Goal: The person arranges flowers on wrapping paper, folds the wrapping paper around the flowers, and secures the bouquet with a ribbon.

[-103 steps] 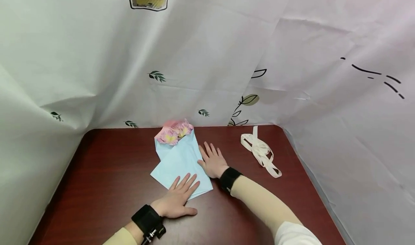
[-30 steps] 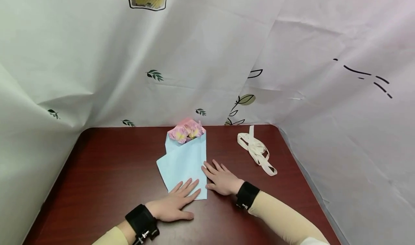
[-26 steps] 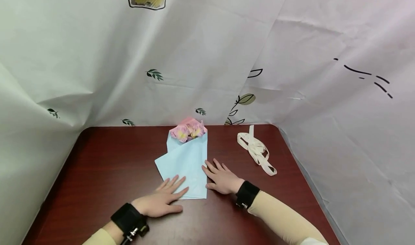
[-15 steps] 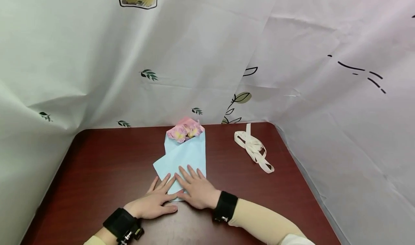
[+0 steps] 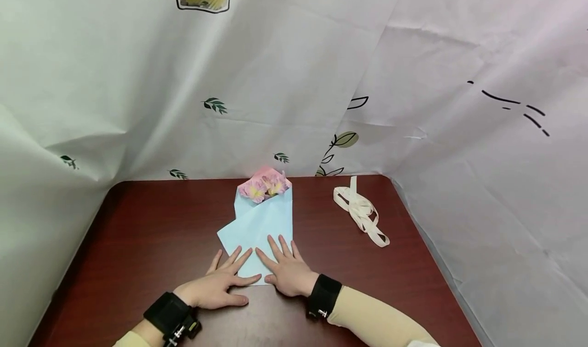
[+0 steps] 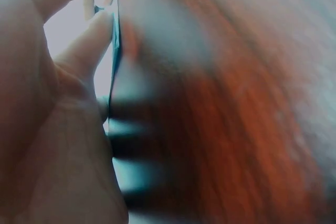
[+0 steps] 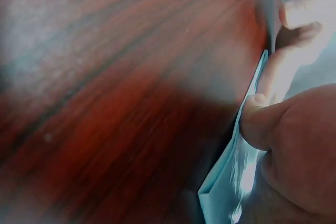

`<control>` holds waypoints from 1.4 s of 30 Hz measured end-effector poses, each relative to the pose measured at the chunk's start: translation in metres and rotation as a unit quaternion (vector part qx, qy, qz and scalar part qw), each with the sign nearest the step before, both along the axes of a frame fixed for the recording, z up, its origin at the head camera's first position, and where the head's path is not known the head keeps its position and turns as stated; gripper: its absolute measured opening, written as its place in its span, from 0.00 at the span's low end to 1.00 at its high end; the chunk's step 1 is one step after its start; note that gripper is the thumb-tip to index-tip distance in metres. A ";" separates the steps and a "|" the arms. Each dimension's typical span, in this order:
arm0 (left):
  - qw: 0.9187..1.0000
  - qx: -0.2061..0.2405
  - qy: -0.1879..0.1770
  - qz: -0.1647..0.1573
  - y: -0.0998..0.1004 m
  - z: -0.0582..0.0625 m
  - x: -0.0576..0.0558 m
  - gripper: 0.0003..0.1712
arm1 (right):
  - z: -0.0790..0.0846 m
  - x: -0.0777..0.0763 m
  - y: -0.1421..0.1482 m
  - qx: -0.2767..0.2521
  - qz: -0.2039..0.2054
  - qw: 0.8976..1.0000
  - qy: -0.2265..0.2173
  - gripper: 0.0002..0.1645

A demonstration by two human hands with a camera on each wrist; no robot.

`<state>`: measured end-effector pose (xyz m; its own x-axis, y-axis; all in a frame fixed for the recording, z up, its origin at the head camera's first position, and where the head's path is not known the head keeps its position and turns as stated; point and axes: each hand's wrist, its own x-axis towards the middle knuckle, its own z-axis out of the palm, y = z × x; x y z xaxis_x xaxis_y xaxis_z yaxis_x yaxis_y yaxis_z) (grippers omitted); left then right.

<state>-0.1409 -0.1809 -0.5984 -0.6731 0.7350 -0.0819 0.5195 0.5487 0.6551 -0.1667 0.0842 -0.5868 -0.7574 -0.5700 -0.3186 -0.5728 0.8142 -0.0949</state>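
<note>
Light blue wrapping paper (image 5: 259, 224) lies folded on the table, with pink flowers (image 5: 262, 186) showing at its far end. My left hand (image 5: 213, 288) rests with spread fingers at the paper's lower left edge, its fingertips on the sheet. On the lower right part of the paper my right hand (image 5: 289, 273) lies flat, fingers spread. The right wrist view shows the layered near edge of the paper (image 7: 231, 156) under the right thumb. In the left wrist view, the left hand (image 6: 58, 114) lies along the edge of the paper, partly hiding it.
A loose coil of cream ribbon (image 5: 363, 212) lies at the far right of the dark red-brown table (image 5: 151, 234). A pale printed cloth (image 5: 275, 81) hangs behind the table and along both sides.
The paper has turned upright from its tilted position. My left hand has slid left along its lower part, and my right hand has moved from the right edge onto the lower paper.
</note>
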 end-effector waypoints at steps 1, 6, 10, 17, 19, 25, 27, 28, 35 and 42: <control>1.000 -0.002 0.003 -0.001 0.000 0.000 0.000 0.32 | 0.001 -0.001 0.003 -0.002 -0.007 1.000 -0.005 0.44; 1.000 -0.008 0.009 -0.005 -0.002 0.000 0.000 0.31 | 0.003 -0.005 0.022 0.005 -0.027 1.000 -0.014 0.44; 0.997 -0.023 0.068 0.010 -0.002 0.005 -0.009 0.27 | 0.003 -0.008 0.029 0.007 -0.019 1.000 -0.018 0.43; 0.973 -0.052 0.208 0.088 0.006 -0.006 -0.061 0.35 | 0.004 -0.008 0.028 0.019 -0.018 1.000 -0.015 0.43; 0.975 -0.056 0.191 0.103 0.003 -0.010 -0.074 0.39 | 0.002 -0.007 0.026 0.016 -0.014 1.000 -0.021 0.43; 0.974 -0.133 0.134 0.125 -0.002 -0.012 -0.103 0.49 | -0.002 -0.005 0.025 0.015 -0.005 1.000 -0.022 0.43; 0.972 -0.156 0.121 0.127 -0.002 -0.007 -0.112 0.52 | -0.002 -0.004 0.025 0.013 -0.005 1.000 -0.024 0.43; 0.971 -0.163 0.115 0.132 -0.002 -0.004 -0.116 0.54 | -0.002 -0.004 0.026 0.007 -0.005 1.000 -0.030 0.43; 0.966 -0.179 0.074 0.170 -0.007 0.006 -0.141 0.65 | -0.005 -0.005 0.028 -0.018 -0.004 0.999 -0.036 0.43; 0.970 -0.162 0.045 0.177 -0.007 0.005 -0.151 0.68 | -0.019 -0.013 0.033 -0.047 -0.008 0.998 -0.043 0.44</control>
<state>-0.2920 -0.1880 -0.5934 -0.8932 0.4026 -0.2002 0.3083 0.8726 0.3789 -0.1801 0.1176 -0.6058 -0.7387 -0.5884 -0.3288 -0.5463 0.8084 -0.2191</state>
